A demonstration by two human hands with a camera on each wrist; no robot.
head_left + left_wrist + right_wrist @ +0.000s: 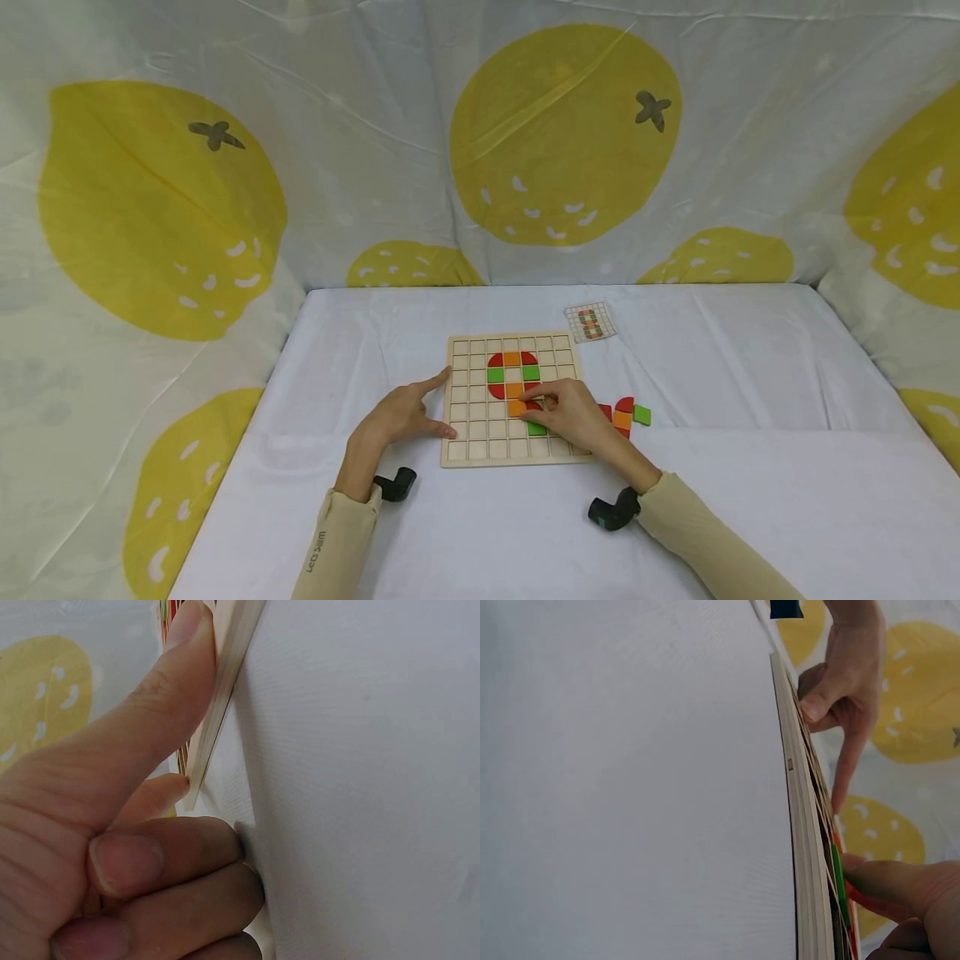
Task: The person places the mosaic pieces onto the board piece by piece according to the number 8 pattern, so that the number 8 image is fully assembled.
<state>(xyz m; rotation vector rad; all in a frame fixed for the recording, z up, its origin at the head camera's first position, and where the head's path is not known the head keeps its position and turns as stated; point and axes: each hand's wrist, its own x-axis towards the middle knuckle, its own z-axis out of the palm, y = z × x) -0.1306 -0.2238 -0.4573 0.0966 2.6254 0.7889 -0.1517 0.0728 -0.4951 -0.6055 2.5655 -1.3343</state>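
My left hand (401, 417) is at the left edge of a wooden grid board (480, 450), thumb and index finger spread along its rim. Its other fingers are folded under, as the left wrist view shows. Over the board's middle, my right hand (573, 412) has thumb and index fingertips at opposite edges of an orange square tile (516, 408). Beside that tile are a partly covered red tile (533, 405) and a green square tile (537, 429). Above it, red, orange and green tiles (496, 375) form a ring on the grid.
A small pattern card (591, 322) lies by the board's upper right corner. Right of the board are loose red and orange tiles (623, 419) and a green square (642, 415). Black wrist cameras (617, 509) hang below both wrists. A lemon-print cloth (375, 167) stands behind the white table (712, 367).
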